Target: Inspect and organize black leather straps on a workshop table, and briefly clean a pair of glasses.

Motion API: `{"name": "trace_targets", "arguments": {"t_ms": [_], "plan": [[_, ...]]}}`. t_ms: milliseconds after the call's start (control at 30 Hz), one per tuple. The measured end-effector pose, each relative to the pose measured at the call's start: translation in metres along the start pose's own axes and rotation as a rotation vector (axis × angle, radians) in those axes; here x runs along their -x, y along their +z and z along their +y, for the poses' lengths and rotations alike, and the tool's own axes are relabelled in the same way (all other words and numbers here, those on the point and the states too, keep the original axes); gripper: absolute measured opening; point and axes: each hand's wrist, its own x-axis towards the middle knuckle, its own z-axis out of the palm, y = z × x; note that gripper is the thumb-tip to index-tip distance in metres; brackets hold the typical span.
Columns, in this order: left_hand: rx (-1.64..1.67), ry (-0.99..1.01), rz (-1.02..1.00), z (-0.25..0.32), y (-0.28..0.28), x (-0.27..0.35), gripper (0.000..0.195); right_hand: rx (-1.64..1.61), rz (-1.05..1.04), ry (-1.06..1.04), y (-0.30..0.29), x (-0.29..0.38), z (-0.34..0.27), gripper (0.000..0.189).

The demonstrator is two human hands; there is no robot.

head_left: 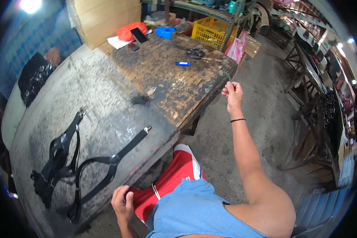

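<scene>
My right hand [234,93] is stretched out by the corner of the worn wooden tabletop [163,74]. Between its thumb and fingers it pinches a thin green strip [228,77], whose tip curves up towards the table. Low in the view, my left hand [122,200] hangs beside the front edge of the grey table section [107,119], fingers loosely curled, nothing visible in it. Near that hand lies a black Y-shaped pair of suspenders [114,160] with a metal clip. Farther left, more black suspenders [58,157] lie in a bundle.
Scissors [195,53], a blue lighter-sized object [183,63], a phone [139,35] and a blue tape dispenser [165,32] lie on the wood. A yellow crate [211,32] stands behind. A black plastic bag [34,77] sits at left; racks [309,68] line the right.
</scene>
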Motion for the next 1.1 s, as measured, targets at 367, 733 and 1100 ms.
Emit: {"name": "trace_targets", "arguments": {"t_ms": [367, 733, 1100], "plan": [[0.025, 0.116, -0.163, 0.042, 0.034, -0.075, 0.017, 0.967, 0.120, -0.447, -0.023, -0.131, 0.009, 0.024], [-0.109, -0.100, -0.418, 0.083, 0.068, -0.173, 0.018, 1.204, 0.151, -0.370, 0.005, -0.275, 0.054, 0.019], [-0.143, -0.196, -0.244, 0.167, 0.048, -0.251, 0.014, 1.180, -0.147, -0.340, -0.034, -0.287, 0.061, 0.030]]}}
